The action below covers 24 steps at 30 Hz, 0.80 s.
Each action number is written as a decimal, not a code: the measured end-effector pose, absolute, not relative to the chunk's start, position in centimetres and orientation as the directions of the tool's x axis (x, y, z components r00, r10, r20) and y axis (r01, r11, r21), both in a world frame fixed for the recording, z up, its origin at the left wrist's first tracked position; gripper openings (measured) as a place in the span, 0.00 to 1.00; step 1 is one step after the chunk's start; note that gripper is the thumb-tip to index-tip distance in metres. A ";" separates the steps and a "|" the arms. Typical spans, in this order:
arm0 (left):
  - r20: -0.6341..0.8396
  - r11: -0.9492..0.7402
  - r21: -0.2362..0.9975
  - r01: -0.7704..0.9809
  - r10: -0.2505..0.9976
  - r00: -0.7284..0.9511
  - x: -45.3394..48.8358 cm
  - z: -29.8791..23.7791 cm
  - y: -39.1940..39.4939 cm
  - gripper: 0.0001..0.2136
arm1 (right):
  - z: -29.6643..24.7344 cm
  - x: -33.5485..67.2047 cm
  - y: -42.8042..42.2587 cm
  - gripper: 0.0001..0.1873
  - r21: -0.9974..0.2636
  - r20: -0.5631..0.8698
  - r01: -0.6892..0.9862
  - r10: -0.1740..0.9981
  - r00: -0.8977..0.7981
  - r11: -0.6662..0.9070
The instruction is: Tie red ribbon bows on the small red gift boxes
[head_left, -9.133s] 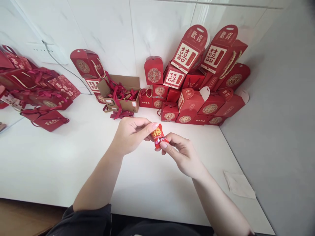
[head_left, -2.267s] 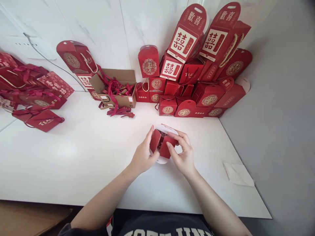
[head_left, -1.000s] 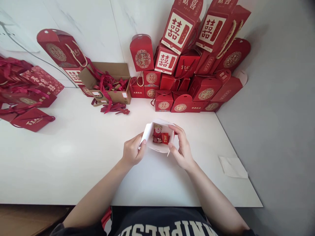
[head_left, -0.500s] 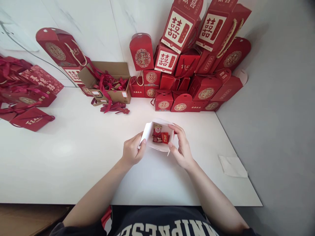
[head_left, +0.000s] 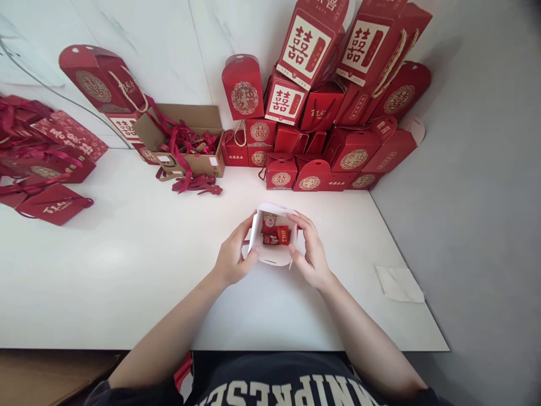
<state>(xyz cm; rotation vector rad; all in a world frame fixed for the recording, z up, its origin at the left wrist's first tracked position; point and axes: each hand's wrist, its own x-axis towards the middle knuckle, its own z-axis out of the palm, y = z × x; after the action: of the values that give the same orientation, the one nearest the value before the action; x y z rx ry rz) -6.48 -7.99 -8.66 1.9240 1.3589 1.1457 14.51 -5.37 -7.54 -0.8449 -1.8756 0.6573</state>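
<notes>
Both my hands hold a small open paper gift box (head_left: 274,257), white inside, low on the white table. Several red-wrapped sweets (head_left: 275,234) lie inside it, one with a gold pattern and a round label. My left hand (head_left: 234,248) grips the box's left wall, its fingers curving over the rim. My right hand (head_left: 310,248) holds the right side, with its fingertips on the rim and outer wall. The box's base is hidden from this angle.
Stacked red gift boxes (head_left: 321,113) with gold double-happiness marks line the back corner. A brown carton (head_left: 203,164) holds tangled red ribbons, with more ribbon (head_left: 196,184) lying in front. Red bags (head_left: 53,204) lie at the left. A white paper sheet (head_left: 399,283) lies at the right.
The red flaps seen closed over the box earlier are now spread open, showing the sweets inside. My left hand has shifted onto the box's left wall, and the view has tilted slightly.
</notes>
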 end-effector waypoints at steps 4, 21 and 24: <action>0.348 -0.397 0.765 0.506 0.917 0.193 -6.7 -8.8 -7.8 0.34 | -7.7 14.8 -5.3 0.25 -0.745 0.524 0.278 0.790 -0.317 0.606; 0.553 -0.548 0.658 0.515 0.817 0.163 -7.0 -8.9 -7.5 0.28 | -6.2 14.2 -5.9 0.22 -0.758 0.523 0.298 0.814 -0.253 0.580; 0.602 -0.589 0.594 0.548 0.777 0.183 -7.0 -8.7 -7.4 0.28 | -6.4 14.2 -5.7 0.21 -0.746 0.547 0.311 0.808 -0.218 0.589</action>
<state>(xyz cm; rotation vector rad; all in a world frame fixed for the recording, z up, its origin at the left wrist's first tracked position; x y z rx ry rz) -6.96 -7.42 -8.74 2.2149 1.2729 1.3634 14.16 -5.74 -6.37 -0.9160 -1.7894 0.6043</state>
